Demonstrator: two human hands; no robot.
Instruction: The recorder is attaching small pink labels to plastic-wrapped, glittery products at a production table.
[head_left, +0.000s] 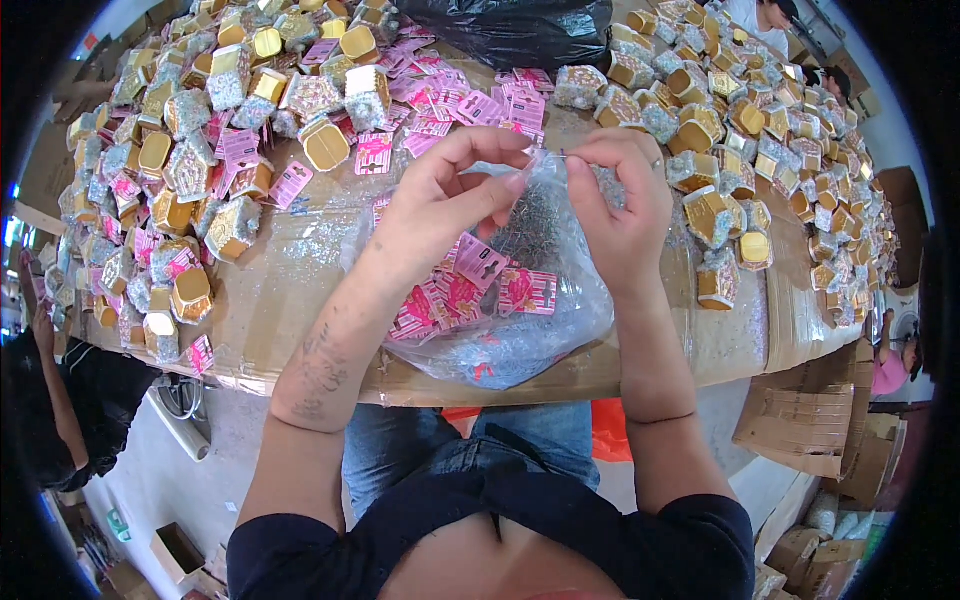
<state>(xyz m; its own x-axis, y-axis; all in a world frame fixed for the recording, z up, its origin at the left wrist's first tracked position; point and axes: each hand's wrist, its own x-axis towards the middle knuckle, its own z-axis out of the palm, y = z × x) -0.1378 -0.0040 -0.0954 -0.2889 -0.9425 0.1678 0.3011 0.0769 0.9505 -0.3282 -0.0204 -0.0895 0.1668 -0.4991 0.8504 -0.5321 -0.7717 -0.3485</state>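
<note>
My left hand [450, 190] and my right hand [625, 205] are raised close together over the middle of the table, fingertips pinched. A thin, pale strand-like piece [557, 155] runs from my right fingertips toward my left ones; it is too small to name surely. What else my left fingers hold cannot be made out. Below my hands lies a clear plastic bag [560, 330], holding a heap of fine dark wire-like bits [520, 225]. Several pink cardboard tags [480, 262] with striped edges lie on the bag, next to my left wrist.
Small gold house-shaped ornaments with glittery white trim are piled at left [190, 170] and right [700, 130]. More pink tags [445, 90] lie behind my hands, before a black plastic bag [510, 30]. Cardboard [300, 300] covers the table. A person [65, 410] is at left.
</note>
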